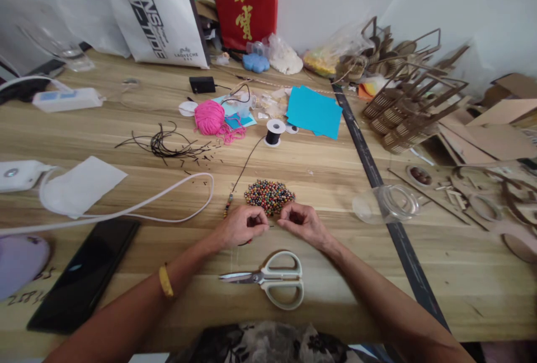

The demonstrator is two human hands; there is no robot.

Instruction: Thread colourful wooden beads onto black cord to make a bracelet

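My left hand (245,225) is closed in a pinch, with a short dark cord end showing at its fingertips. Black cord (247,161) runs from a white spool (274,132) down to threaded beads (227,205) beside this hand, and a few more show under its palm. My right hand (305,225) is also pinched, at the near edge of a pile of small multicoloured beads (268,194); whatever its fingertips hold is too small to make out. Scissors (268,278) with pale handles lie in front of both hands, blades pointing left.
Cut black cords (161,145) and pink yarn (210,118) lie back left. A white cable (168,189) loops near a black phone (84,276). Blue sheets (314,111) lie behind the beads. Right are a clear round container (398,202) and small woven baskets (403,114).
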